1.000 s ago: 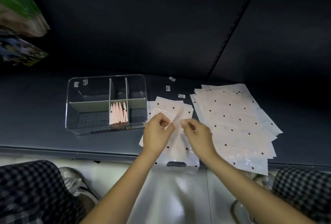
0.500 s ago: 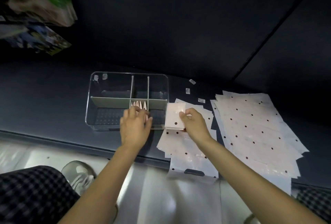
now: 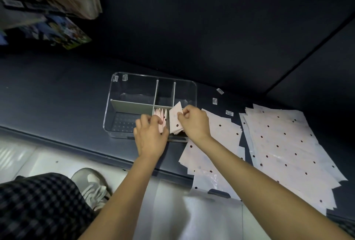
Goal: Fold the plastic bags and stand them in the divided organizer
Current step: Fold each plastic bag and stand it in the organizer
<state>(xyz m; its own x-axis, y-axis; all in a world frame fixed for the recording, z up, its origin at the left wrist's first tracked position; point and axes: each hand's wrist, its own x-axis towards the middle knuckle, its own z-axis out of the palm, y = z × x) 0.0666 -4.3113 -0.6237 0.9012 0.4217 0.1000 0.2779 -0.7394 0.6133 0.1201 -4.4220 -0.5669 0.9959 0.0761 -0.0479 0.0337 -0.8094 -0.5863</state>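
We see the folded bag (image 3: 175, 120) pinched in the right hand (image 3: 194, 122), tilted, over the organizer's near right compartment. The left hand (image 3: 150, 136) has curled fingers on the row of folded bags (image 3: 160, 115) standing upright in that same compartment, pressing them toward the left. The organizer (image 3: 119, 93) is clear plastic with grey dividers and sits on the dark shelf (image 3: 57, 93), near its front edge. Just right of it we note a small pile of flat dotted bags (image 3: 217, 134), which overhangs the front edge. A larger stack (image 3: 288, 143) lies further right, toward the shelf's right end. Three small labels (image 3: 214, 100) lie behind the piles. The back wall is dark panelling. Below the front edge we see pale floor, a shoe (image 3: 92, 186) and checked fabric (image 3: 38, 207). Printed packs (image 3: 57, 9) hang at upper left.
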